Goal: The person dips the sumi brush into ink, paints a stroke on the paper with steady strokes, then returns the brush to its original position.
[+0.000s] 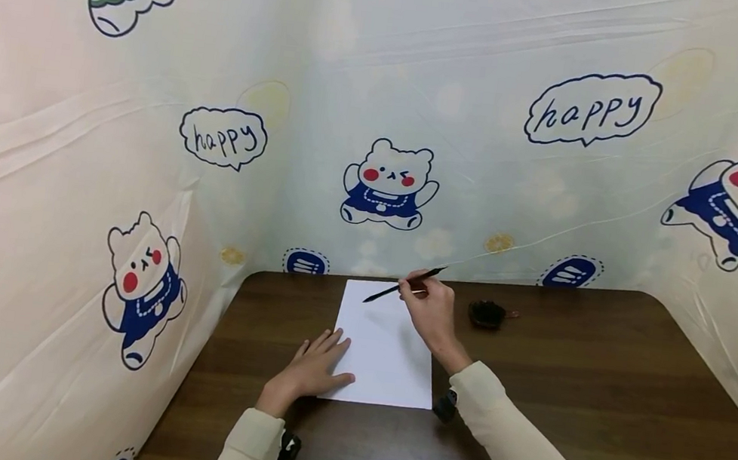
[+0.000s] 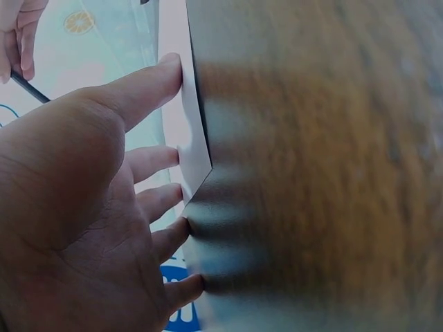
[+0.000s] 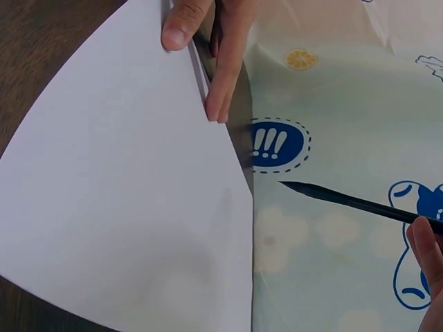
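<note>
A white sheet of paper [image 1: 387,369] lies on the table. My left hand [image 1: 312,368] rests across its left edge, fingers spread; the thumb and some fingertips touch the paper, as the left wrist view also shows. My right hand [image 1: 430,309] pinches a slim black writing brush [image 1: 384,293] above the paper's upper part. In the right wrist view the brush [image 3: 346,199] has a dark pointed tip, held apart from the sheet, and only part of the right hand [image 3: 430,266] shows at the edge. No marks show on the paper.
A small dark object [image 1: 486,314] with a reddish bit at its side sits right of the paper; its kind is unclear. The brown wooden table [image 1: 596,392] reaches back to a patterned cloth [image 1: 473,158], which hangs around its back and sides.
</note>
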